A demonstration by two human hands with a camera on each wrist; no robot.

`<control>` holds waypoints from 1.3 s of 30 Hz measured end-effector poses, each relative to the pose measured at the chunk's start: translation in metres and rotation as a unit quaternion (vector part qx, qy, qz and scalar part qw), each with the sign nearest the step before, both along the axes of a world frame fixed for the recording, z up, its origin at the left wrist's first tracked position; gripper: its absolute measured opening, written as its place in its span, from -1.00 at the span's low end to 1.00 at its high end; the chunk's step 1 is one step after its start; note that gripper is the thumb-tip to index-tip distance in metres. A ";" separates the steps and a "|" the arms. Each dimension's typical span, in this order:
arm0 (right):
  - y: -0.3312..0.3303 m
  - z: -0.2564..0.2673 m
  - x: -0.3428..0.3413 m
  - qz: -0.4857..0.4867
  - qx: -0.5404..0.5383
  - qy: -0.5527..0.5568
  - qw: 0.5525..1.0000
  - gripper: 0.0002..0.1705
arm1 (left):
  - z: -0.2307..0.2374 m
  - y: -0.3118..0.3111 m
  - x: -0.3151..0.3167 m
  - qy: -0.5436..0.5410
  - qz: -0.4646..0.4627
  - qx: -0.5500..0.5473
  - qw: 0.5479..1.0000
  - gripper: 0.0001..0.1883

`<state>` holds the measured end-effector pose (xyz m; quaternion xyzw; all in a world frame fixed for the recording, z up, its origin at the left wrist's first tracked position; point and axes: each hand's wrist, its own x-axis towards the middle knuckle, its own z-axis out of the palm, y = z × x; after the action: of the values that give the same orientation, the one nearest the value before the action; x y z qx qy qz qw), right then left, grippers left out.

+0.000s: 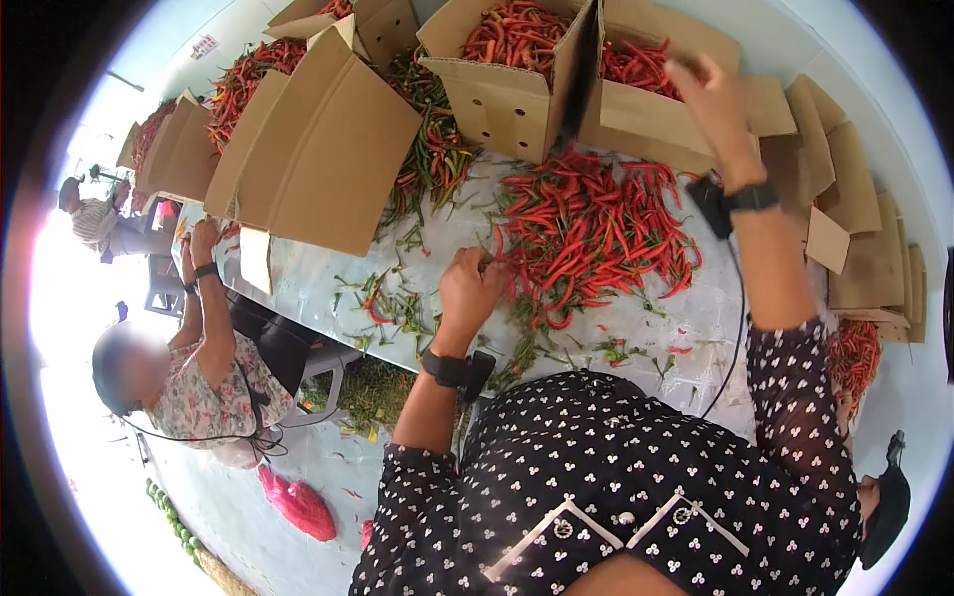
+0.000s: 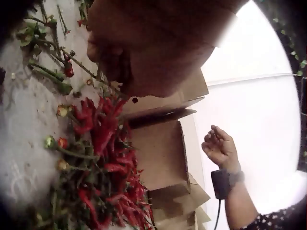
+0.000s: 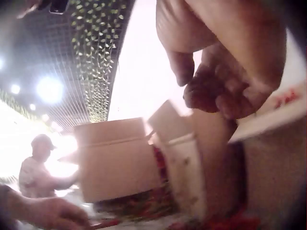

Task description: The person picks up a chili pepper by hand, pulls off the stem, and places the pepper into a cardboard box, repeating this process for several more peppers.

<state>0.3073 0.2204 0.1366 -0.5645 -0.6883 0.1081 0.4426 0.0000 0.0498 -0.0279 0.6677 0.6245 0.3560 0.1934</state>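
Left hand [image 1: 469, 290]: by the pile [image 1: 596, 233], can't tell its hold; best pinch lightly.
Right hand [image 1: 711, 104]: loose, empty above the box [image 1: 641, 119]; best release low.

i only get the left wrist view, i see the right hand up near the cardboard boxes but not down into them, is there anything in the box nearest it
Observer: Yes, the head view shows red chilies inside the open cardboard box nearest the right hand.
Operator: ok and is there anyone else around, i only see the wearer's own arms
Observer: Yes, a person in a floral shirt is off to the wearer's left in the head view.
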 end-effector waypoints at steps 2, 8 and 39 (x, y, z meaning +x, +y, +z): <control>-0.053 -0.017 -0.035 0.081 -0.123 0.071 0.987 -0.54 | 0.019 -0.010 0.008 -0.028 0.004 0.004 1.000 -0.89; -0.142 -0.097 -0.108 0.246 -0.394 0.263 0.845 -0.74 | 0.037 -0.033 0.022 -0.054 -0.047 0.039 0.997 -0.90; -0.163 -0.123 -0.077 0.340 -0.489 0.340 0.728 -0.76 | 0.042 -0.025 -0.015 -0.192 0.039 -0.212 0.958 -0.76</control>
<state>0.2302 0.0574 0.0140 -0.3562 -0.4893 0.7578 0.2437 -0.0145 0.0244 0.0138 0.5057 0.6624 0.3443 0.4324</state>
